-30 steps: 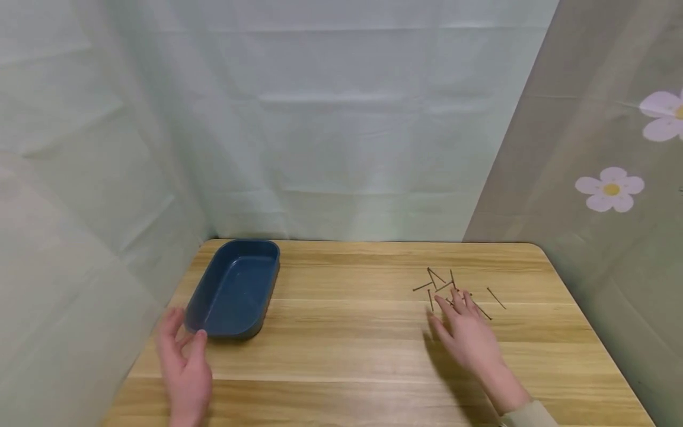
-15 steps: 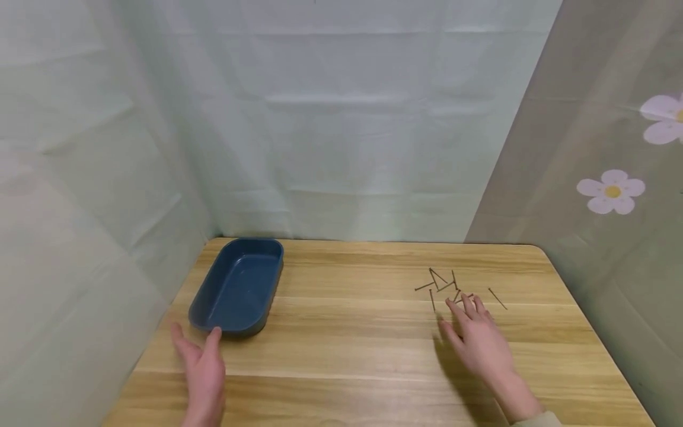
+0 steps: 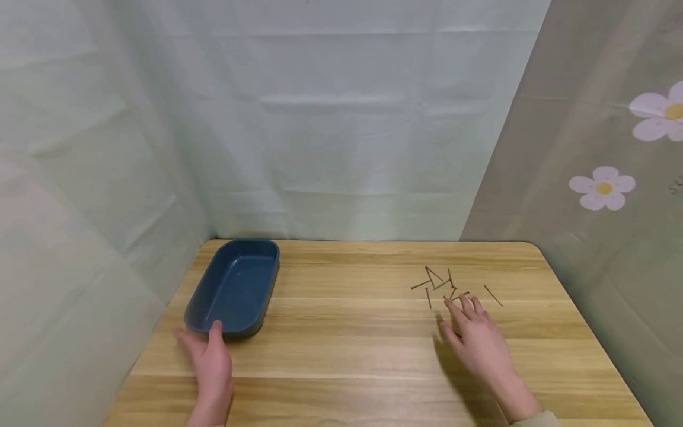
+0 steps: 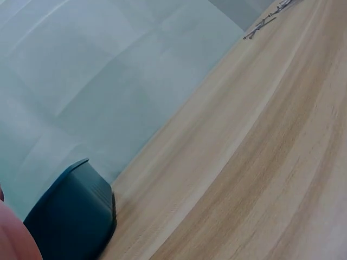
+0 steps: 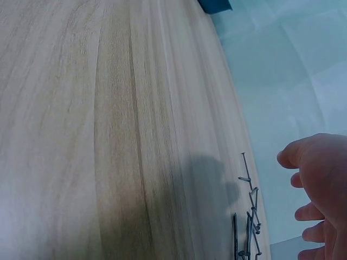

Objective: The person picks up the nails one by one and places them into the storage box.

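Observation:
A deep blue rectangular tray [image 3: 240, 290] with rounded corners stands at the table's left. My left hand [image 3: 212, 362] is at its near end, the raised thumb overlapping the rim and the fingers spread out to the left. In the left wrist view, part of that hand [image 4: 15, 238] shows beside the tray's outer wall [image 4: 76, 214]. Several dark nails lie loosely scattered at the right, one nail [image 3: 493, 296] a little apart from the pile. My right hand [image 3: 480, 341] hovers palm down at their near side, fingers extended and partly covering some of them; its shadow falls on the wood.
The wood-grain table [image 3: 341, 356] has rounded far corners. A pale cloth [image 3: 341, 130] hangs along its back and left, and a grey-green cloth with printed white flowers [image 3: 603, 188] hangs at the right.
My left hand has moved rightward along the tray's near end, its fingers spreading lower. My right hand has drawn slightly back and right, uncovering some nails and covering another. The tray stays put.

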A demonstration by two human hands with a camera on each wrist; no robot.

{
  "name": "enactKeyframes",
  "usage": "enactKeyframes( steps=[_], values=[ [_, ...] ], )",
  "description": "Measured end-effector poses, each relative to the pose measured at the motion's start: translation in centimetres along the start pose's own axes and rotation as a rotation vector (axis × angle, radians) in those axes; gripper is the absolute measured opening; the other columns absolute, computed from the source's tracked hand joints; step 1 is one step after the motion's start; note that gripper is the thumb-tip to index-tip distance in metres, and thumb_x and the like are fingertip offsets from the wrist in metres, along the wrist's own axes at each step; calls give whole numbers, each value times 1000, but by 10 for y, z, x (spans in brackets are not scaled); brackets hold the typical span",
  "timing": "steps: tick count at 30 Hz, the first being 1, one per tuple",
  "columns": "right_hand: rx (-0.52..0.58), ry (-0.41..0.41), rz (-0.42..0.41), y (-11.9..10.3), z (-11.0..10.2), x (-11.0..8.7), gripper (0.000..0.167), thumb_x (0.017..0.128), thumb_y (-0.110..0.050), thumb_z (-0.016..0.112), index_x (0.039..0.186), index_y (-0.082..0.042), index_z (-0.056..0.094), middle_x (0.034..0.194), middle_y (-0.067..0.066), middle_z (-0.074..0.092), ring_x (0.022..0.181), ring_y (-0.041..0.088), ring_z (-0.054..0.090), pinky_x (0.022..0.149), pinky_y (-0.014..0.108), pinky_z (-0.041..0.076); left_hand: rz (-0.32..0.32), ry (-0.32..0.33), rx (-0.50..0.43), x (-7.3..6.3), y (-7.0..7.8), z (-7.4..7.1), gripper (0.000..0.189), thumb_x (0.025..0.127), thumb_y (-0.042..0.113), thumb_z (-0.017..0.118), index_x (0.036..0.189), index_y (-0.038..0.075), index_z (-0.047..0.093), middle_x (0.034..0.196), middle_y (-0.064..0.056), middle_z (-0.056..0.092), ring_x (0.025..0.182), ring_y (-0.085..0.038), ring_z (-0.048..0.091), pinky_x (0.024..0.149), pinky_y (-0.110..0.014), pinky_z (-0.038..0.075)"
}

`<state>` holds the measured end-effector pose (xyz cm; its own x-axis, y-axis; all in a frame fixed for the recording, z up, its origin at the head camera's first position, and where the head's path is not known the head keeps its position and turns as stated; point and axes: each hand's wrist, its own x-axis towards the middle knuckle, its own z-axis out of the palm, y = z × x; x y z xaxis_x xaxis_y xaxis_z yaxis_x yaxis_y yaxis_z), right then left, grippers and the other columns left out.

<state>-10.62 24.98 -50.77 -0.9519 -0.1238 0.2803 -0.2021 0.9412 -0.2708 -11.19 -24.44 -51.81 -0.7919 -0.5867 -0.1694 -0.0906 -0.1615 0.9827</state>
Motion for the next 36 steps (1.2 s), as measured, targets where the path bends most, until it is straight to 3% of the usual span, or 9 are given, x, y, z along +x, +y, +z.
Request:
enactKeyframes(
  steps=[5, 21, 27, 36],
  values=[
    [-11, 8, -9, 1, 1, -1, 58, 103, -31, 71, 151, -2, 59, 154, 35, 50, 142, 63, 43, 114, 74, 37, 25, 19, 41, 3, -3, 4, 94, 113, 25, 45, 161, 17, -36, 169, 4, -41, 149, 1, -32, 120, -19, -19],
    [-20, -26, 3, -2, 1, 1, 52, 103, -32, 72, 147, -6, 64, 156, 33, 49, 144, 62, 40, 114, 75, 36, 52, 56, 30, 7, -4, 13, 93, 112, 26, 45, 164, 16, -31, 172, 2, -36, 152, -1, -30, 121, -18, -17],
    [-23, -34, -1, -5, 0, 1, 47, 103, -31, 72, 144, -7, 68, 156, 32, 49, 144, 61, 40, 115, 74, 36, 27, 65, -28, 7, -7, 13, 92, 112, 20, 46, 165, 19, -30, 173, 5, -34, 152, 2, -25, 121, -15, -13],
    [-24, -21, -24, -6, 2, 2, 46, 103, -30, 73, 141, -6, 69, 154, 33, 51, 144, 62, 40, 117, 73, 35, 52, 52, -30, 7, -12, 15, 98, 109, 8, 48, 164, 21, -32, 174, 6, -31, 153, 3, -18, 126, -20, -4]
  ],
)
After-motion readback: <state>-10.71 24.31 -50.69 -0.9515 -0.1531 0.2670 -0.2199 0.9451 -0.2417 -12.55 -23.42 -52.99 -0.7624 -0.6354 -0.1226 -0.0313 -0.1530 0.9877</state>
